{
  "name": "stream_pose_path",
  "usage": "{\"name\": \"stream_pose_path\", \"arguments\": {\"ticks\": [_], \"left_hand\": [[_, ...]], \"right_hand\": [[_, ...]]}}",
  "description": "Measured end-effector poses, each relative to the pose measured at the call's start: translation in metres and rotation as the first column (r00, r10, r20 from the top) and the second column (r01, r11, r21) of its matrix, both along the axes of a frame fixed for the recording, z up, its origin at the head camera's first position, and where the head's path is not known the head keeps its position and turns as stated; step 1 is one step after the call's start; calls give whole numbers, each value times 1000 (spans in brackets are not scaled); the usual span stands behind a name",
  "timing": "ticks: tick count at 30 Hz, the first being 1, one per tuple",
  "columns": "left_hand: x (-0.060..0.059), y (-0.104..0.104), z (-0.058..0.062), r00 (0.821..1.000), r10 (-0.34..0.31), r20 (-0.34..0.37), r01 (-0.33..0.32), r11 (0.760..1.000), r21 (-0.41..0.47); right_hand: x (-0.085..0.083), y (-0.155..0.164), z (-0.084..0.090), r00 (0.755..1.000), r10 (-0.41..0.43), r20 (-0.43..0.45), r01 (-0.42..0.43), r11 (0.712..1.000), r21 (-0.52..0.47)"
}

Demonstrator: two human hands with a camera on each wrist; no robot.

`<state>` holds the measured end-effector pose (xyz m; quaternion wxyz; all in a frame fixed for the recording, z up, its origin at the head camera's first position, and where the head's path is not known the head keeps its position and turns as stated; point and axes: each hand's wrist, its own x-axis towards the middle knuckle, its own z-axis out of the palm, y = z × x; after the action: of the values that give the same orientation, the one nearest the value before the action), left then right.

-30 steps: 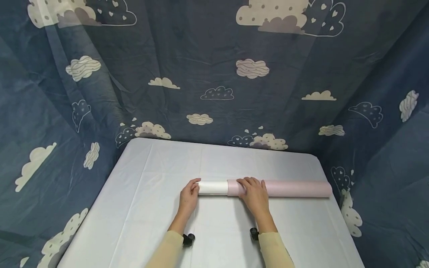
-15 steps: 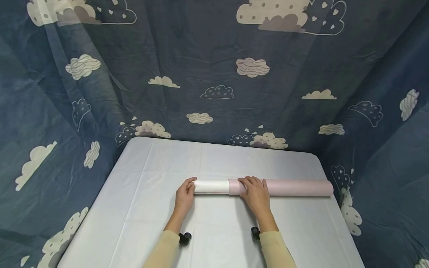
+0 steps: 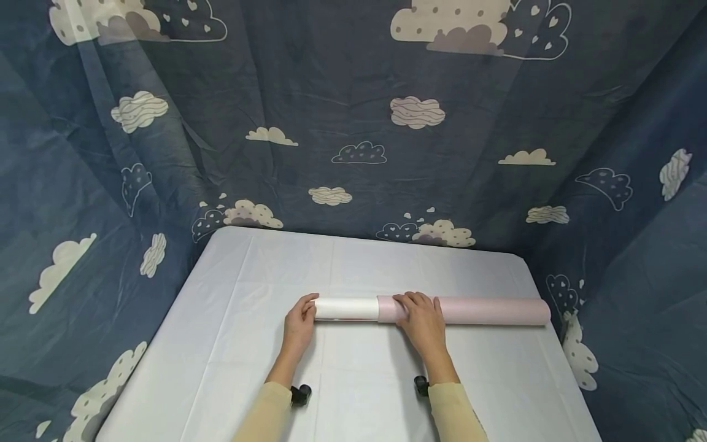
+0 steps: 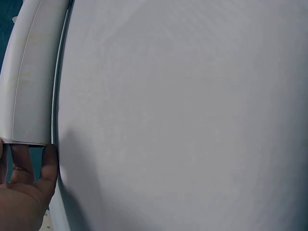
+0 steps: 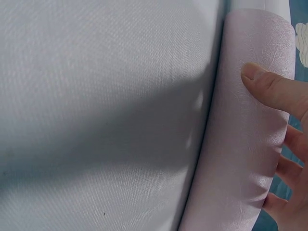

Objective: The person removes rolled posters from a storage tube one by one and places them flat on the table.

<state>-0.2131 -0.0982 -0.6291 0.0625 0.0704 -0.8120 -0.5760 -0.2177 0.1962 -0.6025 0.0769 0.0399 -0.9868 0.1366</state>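
Mid-tabletop, our left hand (image 3: 299, 323) curls its fingers round the white roll's (image 3: 345, 308) left end; our right hand (image 3: 424, 322) wraps spread fingers over the pink roll (image 3: 491, 310) sleeving it.

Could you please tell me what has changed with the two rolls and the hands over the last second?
The left hand, gripping the end of the white inner roll, has drawn it further left, so more white shows beyond the pink outer roll. The right hand stays gripping the pink roll's left end, and that roll lies where it was on the table.
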Motion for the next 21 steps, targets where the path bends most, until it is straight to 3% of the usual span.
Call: {"name": "stream_pose_path", "arguments": {"ticks": [12, 21], "left_hand": [[-1, -7, 0, 1000, 25, -13, -25, 1000, -15], [1, -12, 2, 998, 55, 18, -55, 998, 0]], "right_hand": [[-1, 0, 0, 1000, -6, -12, 6, 1000, -1], [1, 0, -1, 1000, -9, -18, 10, 1000, 5]]}}
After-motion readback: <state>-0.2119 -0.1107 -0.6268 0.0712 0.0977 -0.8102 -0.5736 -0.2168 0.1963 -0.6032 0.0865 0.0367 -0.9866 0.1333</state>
